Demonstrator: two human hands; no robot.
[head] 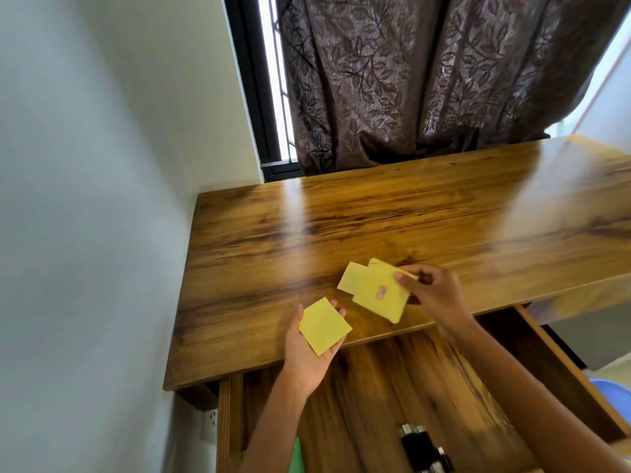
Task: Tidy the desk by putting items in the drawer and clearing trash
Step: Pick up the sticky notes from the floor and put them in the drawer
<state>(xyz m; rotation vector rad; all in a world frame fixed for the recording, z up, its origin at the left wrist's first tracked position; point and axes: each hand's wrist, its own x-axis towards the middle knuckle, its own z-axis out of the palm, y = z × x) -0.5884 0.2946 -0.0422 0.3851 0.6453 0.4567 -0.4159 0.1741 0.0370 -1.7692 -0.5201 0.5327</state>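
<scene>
A yellow square note (324, 326) lies flat in my left hand (309, 353), palm up over the desk's front edge. My right hand (433, 291) pinches the corner of a fanned bunch of yellow notes (374, 290) just above the wooden desk (341, 220). One note in the bunch carries a small pinkish mark. Below the desk edge the wooden drawer (382, 387) stands pulled out, with black clip-like items (421, 447) near its front.
A green object (296, 457) shows at the drawer's left bottom. A grey wall runs along the left. A dark patterned curtain (409, 80) hangs behind the desk. A blue round object (614, 397) sits on the floor at the right.
</scene>
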